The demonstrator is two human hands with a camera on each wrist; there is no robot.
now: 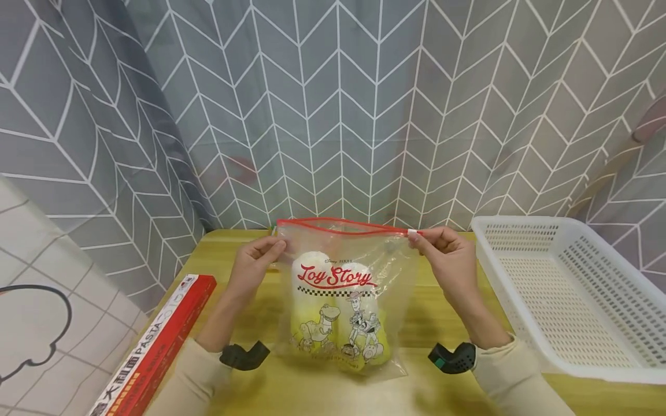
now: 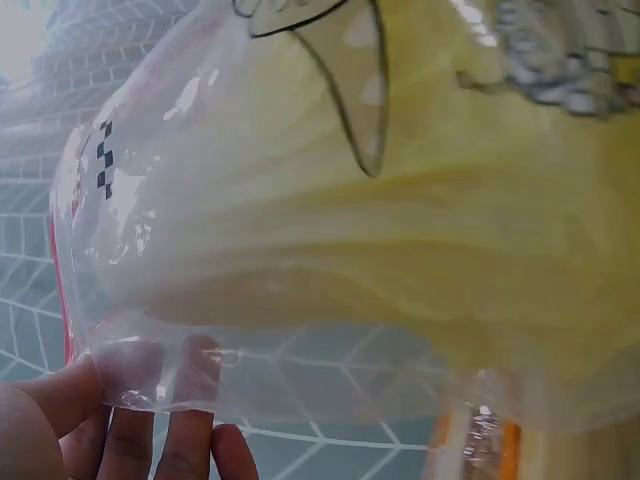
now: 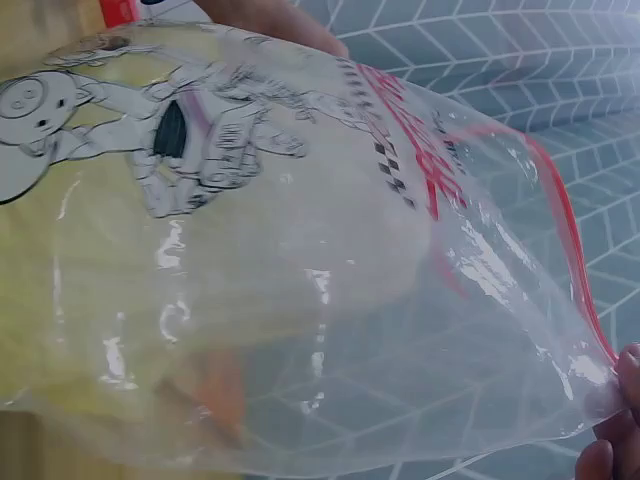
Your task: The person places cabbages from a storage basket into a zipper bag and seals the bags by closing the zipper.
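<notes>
A clear zip bag (image 1: 400, 271) with red "Toy Story" lettering and cartoon figures hangs upright over the table. Its red zip edge (image 1: 359, 229) gapes slightly in the middle, with a white slider (image 1: 413, 232) at the right end. Two rounded white-and-yellow items (image 1: 311, 312) stand side by side inside; their kind is hard to tell through the plastic. My left hand (image 1: 255, 263) pinches the bag's upper left edge between thumb and fingers. At the upper right corner, by the slider, my right hand (image 1: 450, 260) pinches the bag; in the right wrist view only its fingertips (image 3: 628, 375) show.
A long red-and-white pasta box (image 1: 161, 346) lies on the left of the wooden table (image 1: 437, 329). On the right stands a white plastic basket (image 1: 567, 294) with perforated walls. A grey patterned curtain (image 1: 354, 115) hangs behind. Something orange-edged (image 2: 480, 440) sits behind the bag.
</notes>
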